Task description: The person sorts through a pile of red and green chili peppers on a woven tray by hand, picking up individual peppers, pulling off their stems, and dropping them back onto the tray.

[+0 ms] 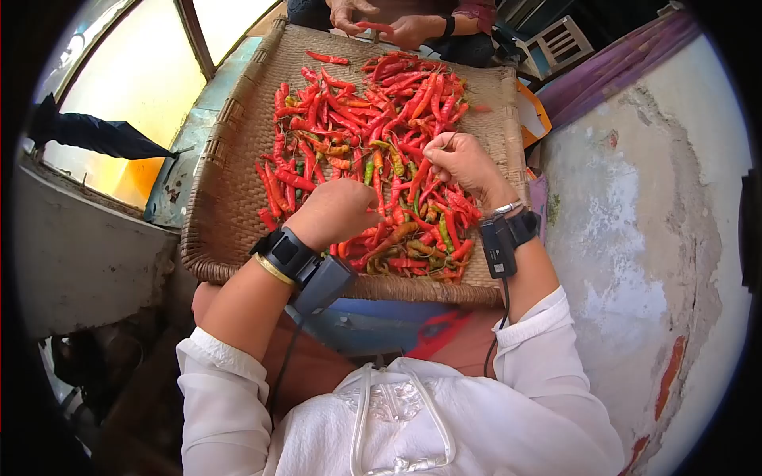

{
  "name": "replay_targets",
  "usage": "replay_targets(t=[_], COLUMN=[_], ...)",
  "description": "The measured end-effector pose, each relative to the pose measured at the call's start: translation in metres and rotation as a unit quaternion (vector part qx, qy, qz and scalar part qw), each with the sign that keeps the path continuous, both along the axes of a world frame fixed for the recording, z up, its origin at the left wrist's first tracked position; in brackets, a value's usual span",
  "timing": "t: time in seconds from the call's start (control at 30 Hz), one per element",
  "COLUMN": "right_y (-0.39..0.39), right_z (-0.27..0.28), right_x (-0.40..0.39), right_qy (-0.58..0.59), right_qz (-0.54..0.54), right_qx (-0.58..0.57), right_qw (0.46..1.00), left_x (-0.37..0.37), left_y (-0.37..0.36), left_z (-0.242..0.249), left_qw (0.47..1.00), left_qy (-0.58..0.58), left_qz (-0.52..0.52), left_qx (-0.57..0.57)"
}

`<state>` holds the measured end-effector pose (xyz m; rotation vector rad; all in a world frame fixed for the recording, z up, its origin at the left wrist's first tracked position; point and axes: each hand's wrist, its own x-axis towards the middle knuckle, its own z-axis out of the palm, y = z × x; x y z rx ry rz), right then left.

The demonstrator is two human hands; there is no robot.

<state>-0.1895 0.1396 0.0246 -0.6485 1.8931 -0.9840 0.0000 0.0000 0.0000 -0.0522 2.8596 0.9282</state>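
A wide woven tray (pixel 226 190) holds a heap of mostly red chili peppers (pixel 341 119), with some green and orange ones near the middle and front. My left hand (pixel 337 210) is curled low over the front left of the heap. Its fingertips are mostly hidden, and what they hold cannot be made out. To the right, my right hand (pixel 468 165) is closed in a pinch above the heap. A red chili pepper (pixel 418 182) slants down from its fingertips, and a thin stem shows by the fingers.
Across the tray, another person's hands (pixel 405 30) hold a red chili (pixel 375 27). A worn wall (pixel 619 238) stands on the right. Left are a bright window (pixel 127 87) and a folded dark umbrella (pixel 103 131). The tray's near rim (pixel 421 289) lies above my knees.
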Motion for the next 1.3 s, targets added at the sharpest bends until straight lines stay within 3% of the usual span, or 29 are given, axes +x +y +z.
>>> replay_targets(t=[0.07, 0.1, 0.17, 0.23, 0.27, 0.3, 0.37, 0.43, 0.53, 0.6, 0.77, 0.83, 1.0, 1.07, 1.1, 1.17, 1.2, 1.23, 1.27, 1.3], right_y=[0.006, -0.038, -0.060, -0.055, -0.052, -0.050, -0.044, -0.038, -0.033, -0.022, 0.002, 0.003, -0.027, -0.049, -0.048, -0.045, -0.034, -0.023, -0.014, -0.007], right_z=[0.008, -0.008, -0.003, -0.020, -0.028, -0.034, -0.044, -0.053, -0.064, -0.072, -0.065, -0.051, 0.006, 0.019, 0.018, 0.006, -0.004, -0.017, -0.023, -0.024], right_x=[-0.006, 0.001, 0.008, -0.001, 0.000, 0.003, 0.022, 0.037, 0.038, 0.032, 0.029, 0.032, 0.037, 0.050, 0.050, 0.043, 0.042, 0.046, 0.052, 0.066], right_qy=[0.032, 0.026, -0.027, 0.002, 0.123, 0.239, 0.445, 0.499, 0.497, 0.427, 0.364, 0.195, 0.086, -0.019, -0.018, 0.092, 0.156, 0.204, 0.309, 0.331], right_qz=[-0.079, -0.077, -0.222, -0.183, -0.066, 0.056, 0.142, 0.142, 0.137, 0.105, 0.010, -0.064, 0.010, -0.131, -0.128, -0.042, 0.082, 0.169, 0.282, 0.310], right_qx=[-0.077, -0.082, -0.282, -0.215, -0.051, 0.113, 0.191, 0.222, 0.253, 0.189, 0.096, -0.039, 0.000, -0.260, -0.258, -0.131, -0.062, -0.012, 0.013, 0.045], right_qw=[0.993, 0.993, 0.933, 0.959, 0.989, 0.963, 0.863, 0.825, 0.819, 0.878, 0.926, 0.978, 0.996, 0.957, 0.957, 0.986, 0.982, 0.964, 0.908, 0.890], left_x=[0.005, 0.013, 0.017, 0.019, 0.020, 0.021, 0.025, 0.028, 0.034, 0.035, 0.032, 0.033, 0.034, 0.032, 0.032, 0.032, 0.031, 0.029, 0.029, 0.030], left_y=[0.021, -0.013, -0.015, -0.017, -0.018, -0.021, -0.024, -0.026, -0.027, -0.025, -0.019, -0.018, -0.016, -0.017, -0.018, -0.021, -0.022, -0.022, -0.022, -0.023], left_z=[0.015, 0.005, 0.007, 0.007, 0.005, 0.005, 0.003, 0.004, 0.005, 0.001, -0.001, 0.001, -0.003, -0.005, -0.005, -0.003, 0.000, 0.003, 0.004, 0.005], left_qw=[0.999, 0.999, 0.997, 0.998, 0.999, 0.999, 0.999, 0.998, 0.996, 0.993, 0.993, 0.992, 0.989, 0.988, 0.988, 0.990, 0.989, 0.992, 0.994, 0.995], left_qy=[0.027, 0.021, 0.059, 0.045, 0.027, 0.010, 0.013, 0.017, -0.004, 0.043, 0.064, 0.063, 0.066, 0.055, 0.057, 0.082, 0.084, 0.063, 0.041, 0.041], left_qz=[0.031, 0.033, 0.023, 0.025, 0.027, 0.029, 0.019, 0.012, 0.004, 0.015, 0.007, 0.006, 0.022, 0.034, 0.038, 0.031, 0.037, 0.022, 0.007, 0.011], left_qx=[0.017, 0.012, 0.034, 0.046, 0.013, -0.023, -0.038, -0.052, -0.090, -0.108, -0.102, -0.108, -0.128, -0.143, -0.141, -0.114, -0.114, -0.106, -0.098, -0.095])
